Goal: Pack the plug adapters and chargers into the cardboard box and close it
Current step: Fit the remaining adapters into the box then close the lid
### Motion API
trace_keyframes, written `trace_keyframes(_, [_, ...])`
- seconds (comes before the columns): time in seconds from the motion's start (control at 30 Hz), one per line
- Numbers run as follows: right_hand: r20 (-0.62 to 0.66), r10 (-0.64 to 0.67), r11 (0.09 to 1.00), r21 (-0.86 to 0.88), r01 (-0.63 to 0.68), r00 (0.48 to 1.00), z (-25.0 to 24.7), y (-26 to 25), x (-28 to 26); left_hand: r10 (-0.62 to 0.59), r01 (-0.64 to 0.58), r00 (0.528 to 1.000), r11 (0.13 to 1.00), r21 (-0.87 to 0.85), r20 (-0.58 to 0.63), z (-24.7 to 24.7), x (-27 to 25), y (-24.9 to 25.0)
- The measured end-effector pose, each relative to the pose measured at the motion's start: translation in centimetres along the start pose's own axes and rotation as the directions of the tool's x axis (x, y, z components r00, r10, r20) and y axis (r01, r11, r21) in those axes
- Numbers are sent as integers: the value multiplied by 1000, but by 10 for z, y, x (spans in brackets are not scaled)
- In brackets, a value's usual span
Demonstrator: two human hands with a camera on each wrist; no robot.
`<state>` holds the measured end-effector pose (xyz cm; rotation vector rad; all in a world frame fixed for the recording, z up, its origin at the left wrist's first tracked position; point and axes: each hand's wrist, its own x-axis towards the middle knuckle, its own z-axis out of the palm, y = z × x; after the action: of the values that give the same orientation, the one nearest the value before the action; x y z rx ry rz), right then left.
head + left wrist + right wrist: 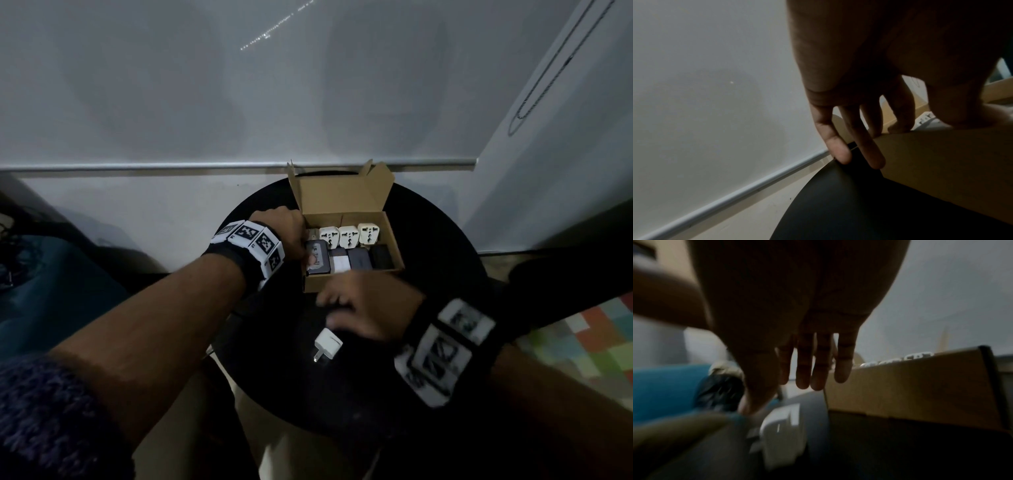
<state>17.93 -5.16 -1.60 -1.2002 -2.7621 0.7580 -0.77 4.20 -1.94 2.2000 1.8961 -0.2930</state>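
An open cardboard box [346, 195] stands on a round black table [342, 394], its lid upright at the back. Three cream plug adapters [348, 236] line the back row, and dark chargers fill the front row. My left hand [301, 240] straddles the box's left wall [941, 162]: its fingers [840, 155] hang outside and the thumb presses a dark grey charger [318, 257] inside. My right hand [346, 305], blurred, hovers with straight fingers in front of the box and holds nothing. Just under it, a white charger [328, 343] lies on the table, prongs towards me; it also shows in the right wrist view [783, 431].
A white wall with a metal rail [205, 167] runs close behind the table. A blue object [51, 291] sits low at the left. At the right, a coloured patchwork mat [599, 339] covers the floor. The table's rim curves near the box's left side.
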Motion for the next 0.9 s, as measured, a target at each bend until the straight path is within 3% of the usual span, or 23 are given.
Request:
trace_keyframes(0.07, [247,-60,985,-142,97,967,28,-8,-12,-1,1,1000,1000,-1,6,-1,1,1])
trace_keyframes(0.13, [320,-44,966,-229,123,946,46,-7,-16,-5,5,1000,1000,-1,16,-1,1,1])
trace_keyframes(0.3, [231,5,998,-64,10,973,30,0,-16,-15,15,1000,1000,7,17,0,2,0])
trace_keyframes(0.4, [-42,66,997,46,-64,997,-10,8,-6,-14,14,1000,1000,-2,-1,2,3,-1])
trace_keyframes(0.47, [-198,165,986,60,-156,966,-35,17,7,-14,14,1000,1000,-4,-7,2,3,0])
trace_keyframes(0.67, [-140,423,895,-89,-437,895,-51,40,47,-15,15,1000,1000,3,21,-1,2,1])
trace_keyframes(0.9, [-124,482,862,-108,-495,867,-26,43,65,-16,16,1000,1000,-13,7,-1,1,1])
